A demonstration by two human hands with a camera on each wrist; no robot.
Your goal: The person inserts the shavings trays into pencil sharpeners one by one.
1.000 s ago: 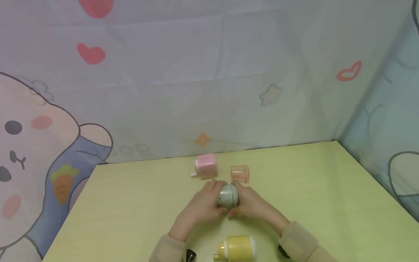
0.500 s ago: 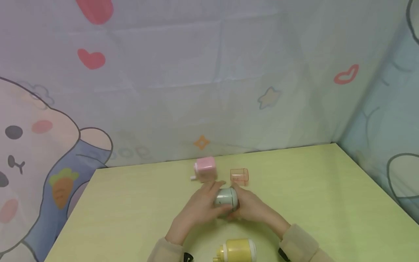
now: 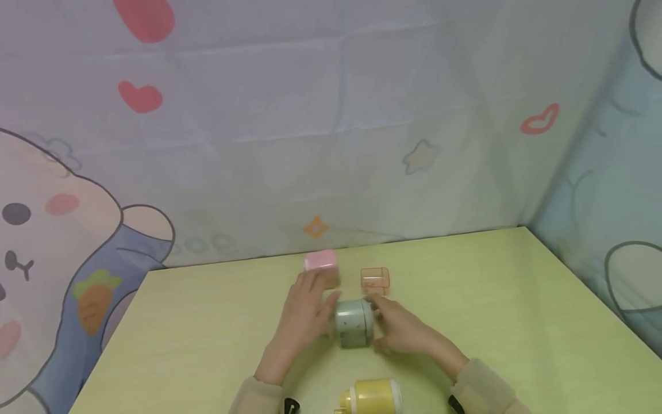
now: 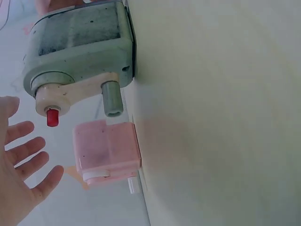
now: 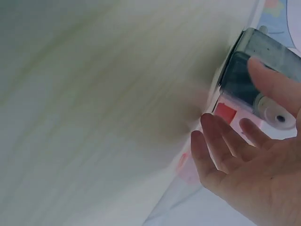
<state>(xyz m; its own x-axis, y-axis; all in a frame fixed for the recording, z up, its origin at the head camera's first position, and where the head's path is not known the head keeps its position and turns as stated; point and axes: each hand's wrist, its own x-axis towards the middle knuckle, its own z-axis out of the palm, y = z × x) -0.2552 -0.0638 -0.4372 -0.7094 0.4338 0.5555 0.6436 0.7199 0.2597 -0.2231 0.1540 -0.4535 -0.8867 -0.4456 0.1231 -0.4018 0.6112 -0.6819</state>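
A pale green hand-crank pencil sharpener [image 3: 353, 325] stands on the table between both hands. The left wrist view shows its crank side, with a red tip on the hub [image 4: 52, 117]. To its left is my left hand [image 3: 301, 316], fingers spread and apart from the sharpener, partly covering a pink crank sharpener [image 3: 321, 260]. My right hand [image 3: 408, 332] is at the other side, thumb and fingers extended around the sharpener's right end and holding nothing. In the right wrist view the thumb [image 5: 273, 82] overlaps the sharpener's dark end.
A clear orange box-shaped piece [image 3: 374, 279] lies behind the green sharpener. Nearer the front edge of the view lies a yellow crank sharpener [image 3: 373, 397]. The pale yellow-green table [image 3: 496, 299] ends at a printed cloth backdrop [image 3: 258, 172].
Both hands held the green sharpener earlier. My left hand has let go and moved left toward the pink one; my right fingers have loosened and drawn slightly away.
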